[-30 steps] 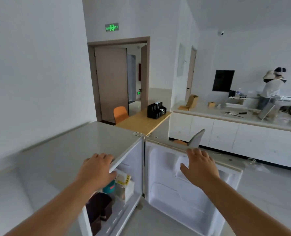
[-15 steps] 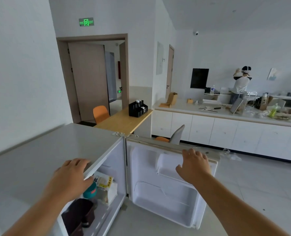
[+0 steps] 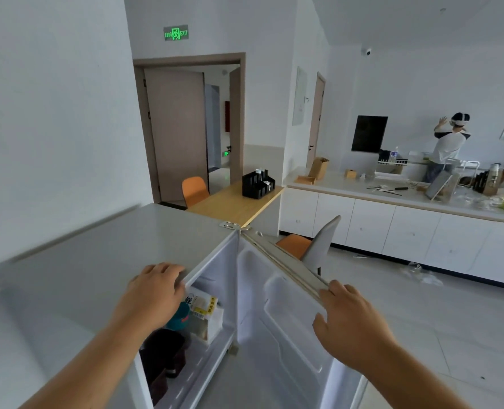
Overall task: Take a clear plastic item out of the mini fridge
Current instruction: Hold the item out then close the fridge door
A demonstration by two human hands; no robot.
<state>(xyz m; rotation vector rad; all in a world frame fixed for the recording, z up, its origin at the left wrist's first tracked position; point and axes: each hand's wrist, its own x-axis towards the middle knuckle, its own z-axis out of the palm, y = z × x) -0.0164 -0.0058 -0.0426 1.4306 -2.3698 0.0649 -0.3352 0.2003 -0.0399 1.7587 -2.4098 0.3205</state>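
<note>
The white mini fridge (image 3: 97, 261) stands open below me, its door (image 3: 289, 329) swung out to the right. My left hand (image 3: 153, 293) rests palm down on the front edge of the fridge top. My right hand (image 3: 351, 323) lies on the top edge of the open door, fingers curled over it. Inside I see a milk carton (image 3: 206, 308), a teal cup (image 3: 180, 317) and a dark container (image 3: 162, 355). No clear plastic item shows from here; my left arm hides part of the interior.
A wooden table (image 3: 233, 202) with a black organiser (image 3: 258, 184) stands behind the fridge, with an orange chair (image 3: 194, 188) beyond it. A grey and orange chair (image 3: 312, 246) sits close behind the door. A person (image 3: 448, 146) works at the long white counter (image 3: 392, 202) on the right.
The door has swung further open to the right under my right hand. My left hand stays on the fridge top. My view has shifted slightly left.
</note>
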